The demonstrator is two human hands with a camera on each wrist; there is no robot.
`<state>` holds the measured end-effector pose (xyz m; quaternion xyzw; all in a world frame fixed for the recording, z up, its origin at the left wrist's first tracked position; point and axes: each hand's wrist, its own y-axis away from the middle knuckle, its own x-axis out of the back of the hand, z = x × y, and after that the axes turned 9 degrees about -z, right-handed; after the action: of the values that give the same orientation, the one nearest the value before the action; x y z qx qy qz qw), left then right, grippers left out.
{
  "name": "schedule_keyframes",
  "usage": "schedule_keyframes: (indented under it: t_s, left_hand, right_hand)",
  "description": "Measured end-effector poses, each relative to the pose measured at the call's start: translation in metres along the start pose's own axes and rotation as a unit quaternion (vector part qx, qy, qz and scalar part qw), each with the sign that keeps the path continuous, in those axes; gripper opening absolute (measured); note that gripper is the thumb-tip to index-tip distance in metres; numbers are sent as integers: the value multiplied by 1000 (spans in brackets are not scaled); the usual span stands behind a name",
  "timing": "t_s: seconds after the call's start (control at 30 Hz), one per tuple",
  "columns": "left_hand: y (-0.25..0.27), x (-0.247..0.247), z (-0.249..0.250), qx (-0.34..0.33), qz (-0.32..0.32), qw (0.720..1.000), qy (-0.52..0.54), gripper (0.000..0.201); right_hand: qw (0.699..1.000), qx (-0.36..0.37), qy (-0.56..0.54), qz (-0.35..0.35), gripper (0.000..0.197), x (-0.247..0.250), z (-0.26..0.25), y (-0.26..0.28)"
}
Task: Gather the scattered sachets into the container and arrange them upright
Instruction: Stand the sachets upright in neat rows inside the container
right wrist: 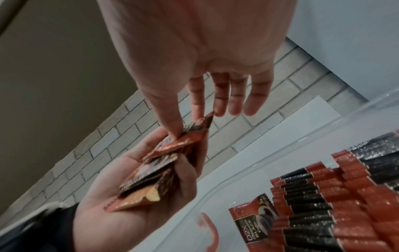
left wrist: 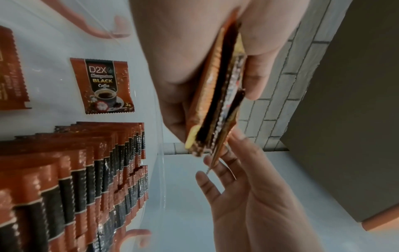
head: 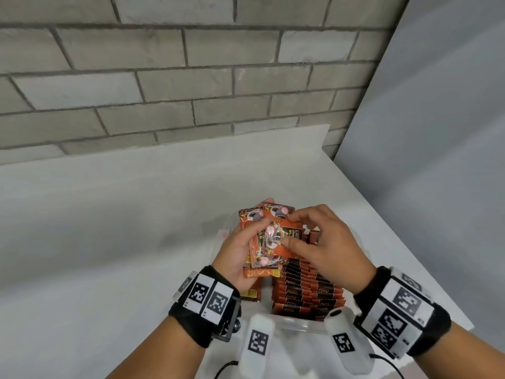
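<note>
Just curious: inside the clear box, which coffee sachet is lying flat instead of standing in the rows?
The lone sachet beside the upright rows: it lies flat on the container floor, printed face up.

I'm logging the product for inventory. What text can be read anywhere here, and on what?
"D2X", "Mangosteen", "BLACK", "Coffee", "2g": loose sachet lying flat in the container.
"D2X": tops of the upright sachets.
"D2X": top sachet of the bunch in the left hand.
Wristband tags: square codes; small print unreadable.
</note>
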<state>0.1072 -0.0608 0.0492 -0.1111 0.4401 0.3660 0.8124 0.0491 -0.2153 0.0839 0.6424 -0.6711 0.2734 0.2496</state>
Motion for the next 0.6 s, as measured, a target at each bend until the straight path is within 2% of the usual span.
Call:
schedule_keyframes:
  t_s: [0.1,0.2,0.27,0.37,0.47,0.6]
  left_hand:
    - [-1,3,-2,8,-4,1000,0,42]
    - [-2,5,-2,8,-20,1000,-3,28]
    - [-1,6,-2,10,-22,1000,-1,35]
    - [0,6,-2,-8,-25,1000,3,48]
    - [1,3,-2,-28,-19,999,-26,53]
    - [0,1,-1,-36,0,994,-99,36]
  right_hand:
    - [998,-42,-36,-42,29,6,0,-2]
    - [986,-88,-110,-90,28,11,4,-4]
    - [968,-115,-195,-109,23,13,6,-4]
    - [932,-173,-307,-90,16,13,4,-5]
    - [928,-189,-312,-77,15,9,1,-5]
    - [930,-183,-308,-79,15,4,-2,-5]
